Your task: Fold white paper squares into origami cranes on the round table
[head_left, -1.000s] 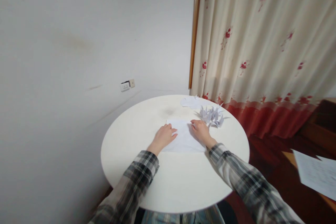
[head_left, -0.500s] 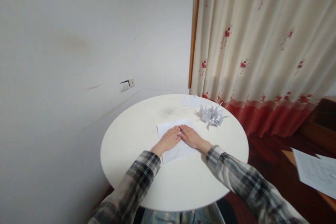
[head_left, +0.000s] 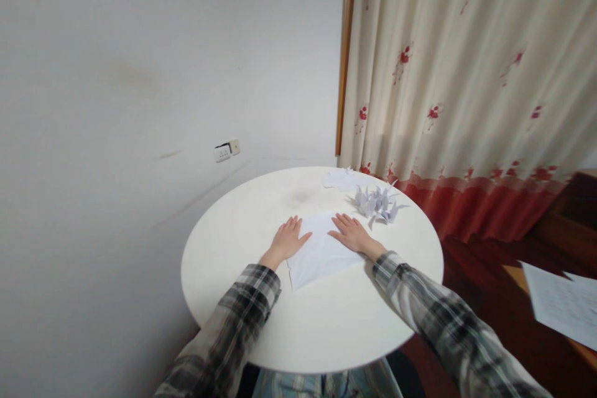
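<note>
A white sheet of paper point(head_left: 321, 252) lies flat on the round white table point(head_left: 242, 230). My left hand point(head_left: 286, 238) lies flat with fingers stretched out over the sheet's left edge. My right hand point(head_left: 351, 233) presses flat, fingers spread, on the sheet's upper right part. Neither hand holds anything. Just beyond my right hand stands a cluster of several small folded white paper cranes point(head_left: 377, 204).
More white paper scraps point(head_left: 339, 180) lie at the table's far edge. A cream curtain point(head_left: 466, 87) with red flowers hangs behind on the right. A wall socket point(head_left: 226, 150) sits on the white wall. Printed sheets point(head_left: 557, 308) rest on wooden furniture at lower right.
My hands met at the middle of the sheet half a second ago, then slid apart to its left and right sides. The sheet lies turned slightly compared with one second ago.
</note>
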Available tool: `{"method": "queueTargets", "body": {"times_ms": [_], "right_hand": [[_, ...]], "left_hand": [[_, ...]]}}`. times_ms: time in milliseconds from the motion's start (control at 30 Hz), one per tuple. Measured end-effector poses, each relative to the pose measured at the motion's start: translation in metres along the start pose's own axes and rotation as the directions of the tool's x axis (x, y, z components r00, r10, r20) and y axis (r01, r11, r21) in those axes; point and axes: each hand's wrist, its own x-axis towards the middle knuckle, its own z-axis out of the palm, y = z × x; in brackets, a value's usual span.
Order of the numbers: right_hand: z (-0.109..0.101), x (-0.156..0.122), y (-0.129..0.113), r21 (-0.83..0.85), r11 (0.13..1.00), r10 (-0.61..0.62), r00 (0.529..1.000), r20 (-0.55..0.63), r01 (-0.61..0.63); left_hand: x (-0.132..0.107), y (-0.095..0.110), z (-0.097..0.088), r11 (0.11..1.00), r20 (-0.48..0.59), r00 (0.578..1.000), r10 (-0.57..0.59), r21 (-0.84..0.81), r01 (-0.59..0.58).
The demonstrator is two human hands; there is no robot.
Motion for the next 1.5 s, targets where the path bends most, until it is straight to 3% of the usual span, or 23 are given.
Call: {"method": "queueTargets", "body": {"times_ms": [167, 267, 367, 433, 500, 567, 600, 767, 833, 1000, 1200, 1367, 1500], "right_hand": [[0.002, 0.005, 0.014, 0.072, 0.997, 0.022, 0.988, -0.153, -0.011], [0.003, 0.008, 0.019, 0.240, 0.971, 0.085, 0.957, -0.277, -0.017], [0.004, 0.009, 0.023, 0.366, 0.931, 0.162, 0.912, -0.376, -0.015], [0.004, 0.009, 0.024, 0.397, 0.918, 0.176, 0.895, -0.411, 0.002], [0.004, 0.008, 0.025, 0.398, 0.917, 0.167, 0.894, -0.417, 0.014], [0.004, 0.007, 0.025, 0.392, 0.920, 0.157, 0.895, -0.418, 0.021], [0.004, 0.007, 0.025, 0.391, 0.920, 0.152, 0.894, -0.422, 0.029], [0.006, 0.008, 0.024, 0.404, 0.911, 0.117, 0.883, -0.454, 0.087], [0.007, 0.009, 0.024, 0.408, 0.908, 0.113, 0.882, -0.457, 0.095], [0.008, 0.008, 0.025, 0.409, 0.908, 0.116, 0.884, -0.452, 0.090], [0.007, 0.007, 0.023, 0.402, 0.911, 0.105, 0.893, -0.439, 0.091], [0.005, 0.007, 0.021, 0.409, 0.909, 0.113, 0.900, -0.422, 0.078], [0.003, 0.006, 0.020, 0.413, 0.908, 0.115, 0.911, -0.397, 0.065]], "left_hand": [[-0.006, 0.003, -0.009, 0.955, -0.085, 0.966, 0.244, -0.149, -0.255], [-0.005, -0.001, -0.009, 0.933, -0.096, 0.968, 0.231, -0.260, -0.248], [-0.001, -0.014, -0.008, 0.962, -0.138, 0.984, 0.116, -0.230, -0.146], [0.000, -0.025, -0.007, 0.991, -0.201, 0.978, -0.054, -0.130, 0.028], [0.000, -0.033, -0.008, 0.972, -0.318, 0.919, -0.235, -0.046, 0.232], [-0.001, -0.038, -0.009, 0.946, -0.397, 0.866, -0.303, -0.019, 0.323], [-0.001, -0.038, -0.011, 0.944, -0.411, 0.859, -0.304, -0.012, 0.329], [-0.002, -0.028, -0.015, 0.971, -0.333, 0.921, -0.201, 0.059, 0.233], [-0.002, -0.025, -0.016, 0.969, -0.296, 0.932, -0.208, 0.069, 0.239], [-0.003, -0.026, -0.010, 0.941, -0.231, 0.932, -0.280, 0.127, 0.314], [-0.005, -0.024, -0.009, 0.926, -0.331, 0.912, -0.241, 0.203, 0.318], [-0.005, -0.019, -0.016, 0.914, -0.284, 0.915, -0.287, 0.205, 0.351], [-0.003, -0.022, -0.012, 0.921, -0.200, 0.930, -0.309, 0.182, 0.345]]}}
